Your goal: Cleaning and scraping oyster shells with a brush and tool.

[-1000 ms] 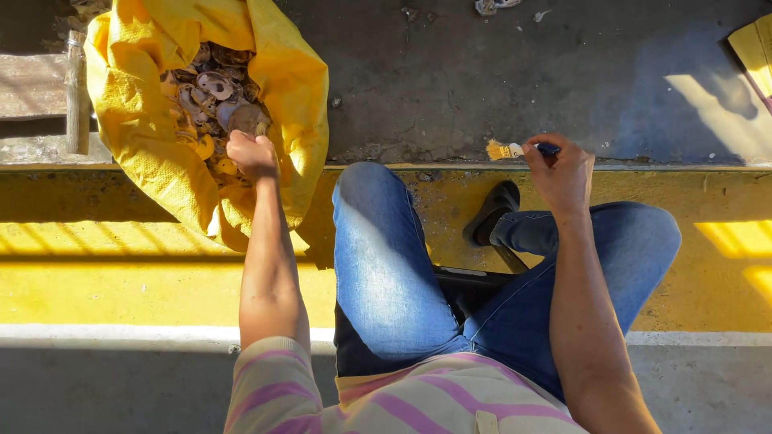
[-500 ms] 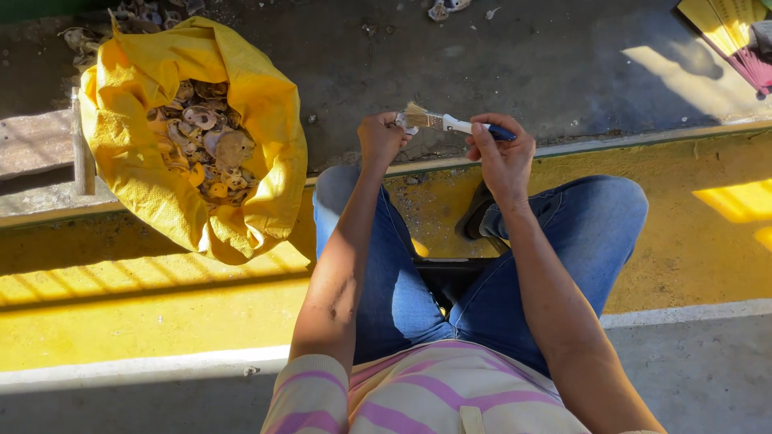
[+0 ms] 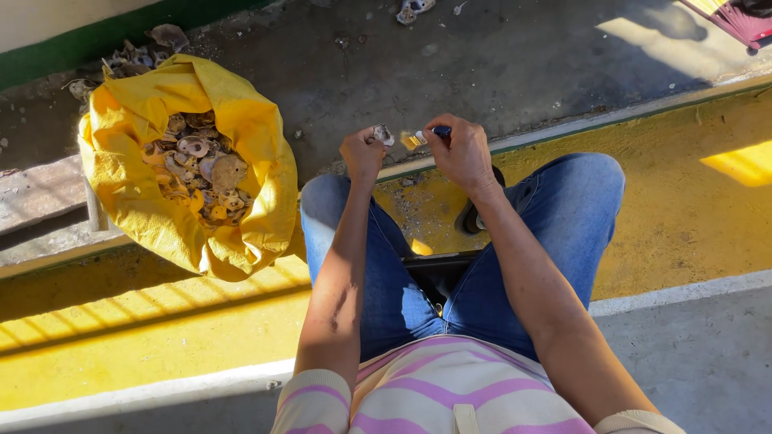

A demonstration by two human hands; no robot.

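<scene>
Yellow sack full of shells sits open to my left. My left hand pinches one small shell above my knees, while my right hand grips a small brush, bristles just beside it.

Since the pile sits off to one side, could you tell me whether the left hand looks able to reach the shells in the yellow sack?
Probably yes: the sack lies open on the left hand's side, shells uncovered, nothing between; that hand already holds a shell.
</scene>
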